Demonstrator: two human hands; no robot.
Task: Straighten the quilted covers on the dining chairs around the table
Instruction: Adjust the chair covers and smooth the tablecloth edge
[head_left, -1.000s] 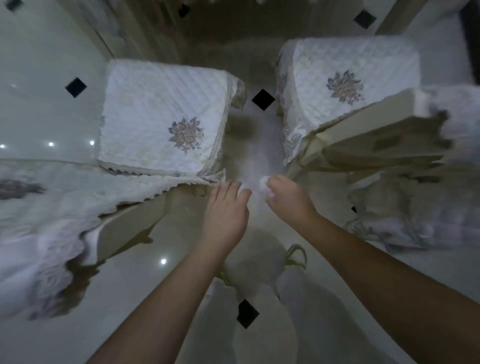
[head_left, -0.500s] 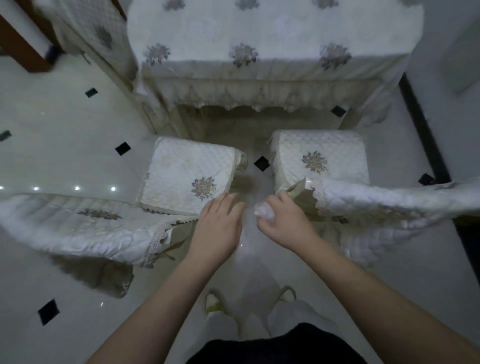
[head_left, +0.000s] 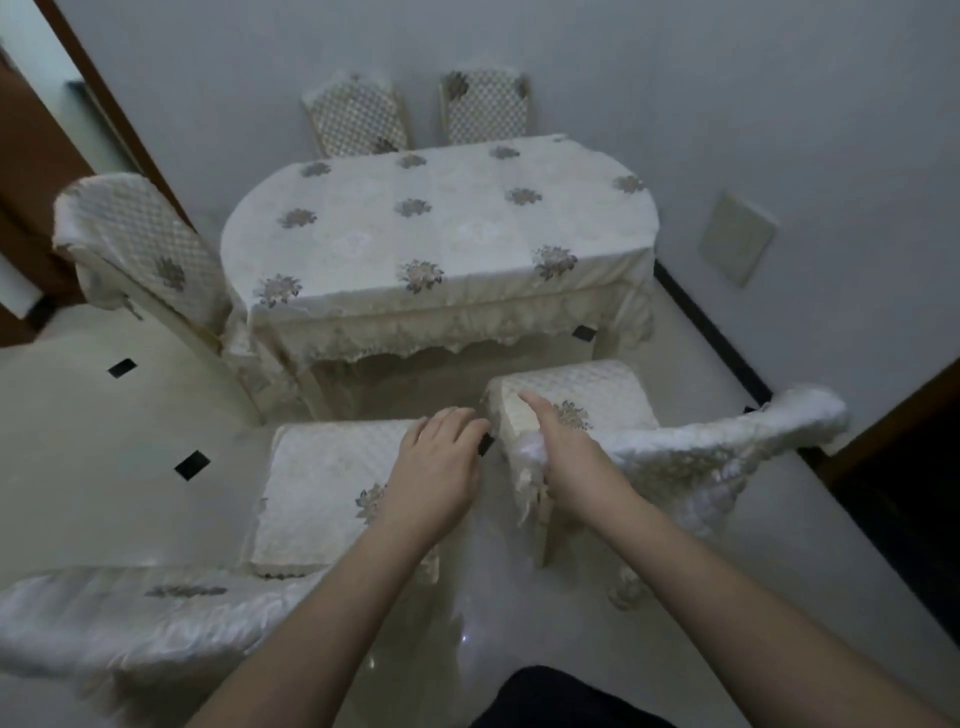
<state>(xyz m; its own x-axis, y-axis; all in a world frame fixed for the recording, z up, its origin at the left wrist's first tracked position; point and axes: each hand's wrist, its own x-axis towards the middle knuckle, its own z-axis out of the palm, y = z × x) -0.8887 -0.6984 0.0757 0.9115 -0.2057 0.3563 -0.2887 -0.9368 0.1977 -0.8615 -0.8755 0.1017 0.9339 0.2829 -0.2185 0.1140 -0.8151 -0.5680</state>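
Dining table (head_left: 441, 228) under a flowered cloth, well beyond the fingertips, against the far wall. Two chairs at its far side, backs only in view; a third chair (head_left: 140, 249) far off to the left of the left hand, its back cover slumped to one side.

Two near chairs directly under the arms. Left chair seat cover (head_left: 322, 488) below and to the left of the left hand, flat on its seat, with the fringed back cover (head_left: 130, 613) nearer the body than the wrist. Right chair seat cover (head_left: 582, 395) just ahead of the right fingertips, its near left corner lifted and turned up; the right chair's back cover (head_left: 727, 452) to the right of the wrist, bunched and tilted.

Left hand (head_left: 436, 467) hovering over the gap between the two seats, fingers spread and released, holding nothing; contact with the left cover's edge not discernible. Right hand (head_left: 566, 462) at the raised corner, forefinger extended along the fabric, thumb and remaining fingers apparently pinching the frilled edge; degree of closure partly hidden.

Step in hand, by judgement: squaring the right seat cover. Next move likely a pull of the lifted corner down and toward the body, then a flat sweep outward to smooth the quilting; left hand free to steady the opposite edge.
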